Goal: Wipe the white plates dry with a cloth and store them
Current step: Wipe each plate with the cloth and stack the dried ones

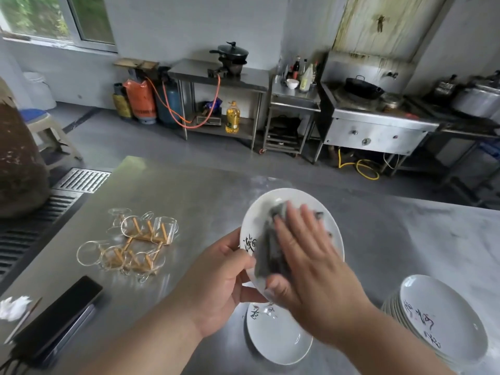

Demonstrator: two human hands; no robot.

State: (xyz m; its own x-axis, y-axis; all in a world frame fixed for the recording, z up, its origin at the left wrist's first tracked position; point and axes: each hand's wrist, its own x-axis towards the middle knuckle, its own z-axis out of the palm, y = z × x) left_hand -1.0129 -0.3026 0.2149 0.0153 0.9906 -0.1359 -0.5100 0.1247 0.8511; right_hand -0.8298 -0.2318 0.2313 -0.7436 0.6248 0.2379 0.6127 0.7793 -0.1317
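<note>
Head view, lower middle of the frame: my left hand (224, 282) grips a white plate (290, 204) by its left rim, fingers curled shut around the edge with the thumb lying on the face near the black brush lettering. I hold the plate tilted, lifted off the steel table (205, 201). My right hand (305, 255) lies flat on the plate's face, fingers spread and nearly straight, pressing a dark grey cloth (270, 250) against the white surface; the cloth shows past my fingertips and under my palm, and my thumb tucks along the plate's lower edge. Directly below, toward the bottom of the frame, a second white plate (278, 339) lies flat on the table, partly covered by my hands. At the lower right a stack of white plates (443, 320) with the same lettering rests on the table, well apart from the one I hold. Left of centre, clear glass cups (165, 230) sit upended on a small wooden rack (140, 236). At the lower left lie a black phone (59, 318) and a crumpled white tissue (13, 307). Across the upper part of the frame stand steel counters, a wok (362, 87) on a burner, and gas cylinders (140, 101) against the wall.
</note>
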